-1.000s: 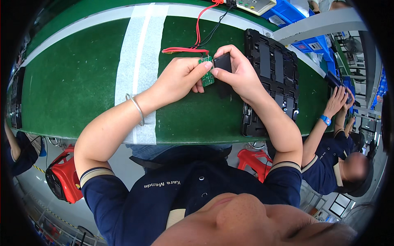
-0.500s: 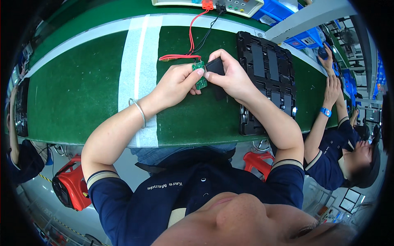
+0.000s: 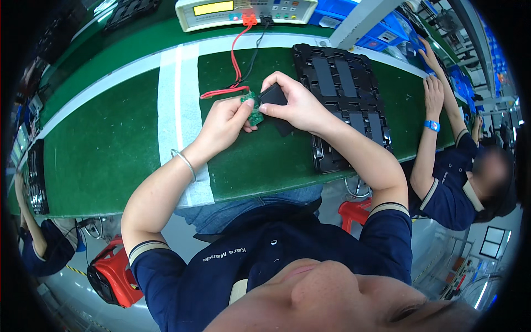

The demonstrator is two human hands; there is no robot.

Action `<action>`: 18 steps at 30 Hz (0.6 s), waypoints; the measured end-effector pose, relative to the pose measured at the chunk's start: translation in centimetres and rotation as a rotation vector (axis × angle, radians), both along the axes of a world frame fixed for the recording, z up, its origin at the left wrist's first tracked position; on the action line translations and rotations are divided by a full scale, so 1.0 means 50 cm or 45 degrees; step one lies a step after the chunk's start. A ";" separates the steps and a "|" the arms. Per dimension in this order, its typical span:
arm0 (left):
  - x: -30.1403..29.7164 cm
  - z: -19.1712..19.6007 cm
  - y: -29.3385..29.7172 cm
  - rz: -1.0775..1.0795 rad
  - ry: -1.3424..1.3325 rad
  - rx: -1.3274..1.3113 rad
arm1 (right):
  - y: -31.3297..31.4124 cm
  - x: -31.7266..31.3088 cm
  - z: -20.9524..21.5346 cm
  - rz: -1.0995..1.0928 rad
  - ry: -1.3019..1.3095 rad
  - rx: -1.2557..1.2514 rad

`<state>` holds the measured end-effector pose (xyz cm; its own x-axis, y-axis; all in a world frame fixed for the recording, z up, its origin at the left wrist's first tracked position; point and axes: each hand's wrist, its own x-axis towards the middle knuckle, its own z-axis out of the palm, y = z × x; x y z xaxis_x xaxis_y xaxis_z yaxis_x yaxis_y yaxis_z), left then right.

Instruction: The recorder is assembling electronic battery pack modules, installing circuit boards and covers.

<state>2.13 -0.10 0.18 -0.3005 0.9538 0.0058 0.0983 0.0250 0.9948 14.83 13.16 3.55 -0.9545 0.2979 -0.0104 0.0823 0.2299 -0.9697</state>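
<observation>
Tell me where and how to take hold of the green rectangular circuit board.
Pinch the green rectangular circuit board by its left edge, coming from the person's left, thumb on its face. It is thin and flat; the red insulated wires come up to its far end, and the flat black rectangular block crowds its right side. The left grip pinches it this way.

Green bench point(image 3: 110, 133) left of the white strip point(image 3: 178, 99): open to pass. Stretch between the forearms point(image 3: 359, 146) also free. Ahead, red leads point(image 3: 233, 54) cross toward the meter point(image 3: 246, 10); beside the right hand point(image 3: 296, 106), black tray point(image 3: 359, 99) obstructs low passage.
</observation>
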 end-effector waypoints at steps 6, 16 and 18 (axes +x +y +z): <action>0.002 -0.009 -0.005 0.001 0.026 -0.006 | 0.088 0.058 0.089 -0.070 0.153 -0.143; 0.015 -0.001 -0.006 -0.031 0.272 -0.031 | 0.338 0.227 0.045 -0.831 -0.090 0.666; 0.014 -0.002 -0.007 -0.029 0.273 -0.038 | 0.336 0.232 0.035 -0.834 -0.006 0.348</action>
<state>2.82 -0.45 0.07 -0.2736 0.9611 0.0390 0.3085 0.0493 0.9500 26.43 29.96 5.31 -0.5783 0.8032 0.1428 0.2912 0.3668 -0.8836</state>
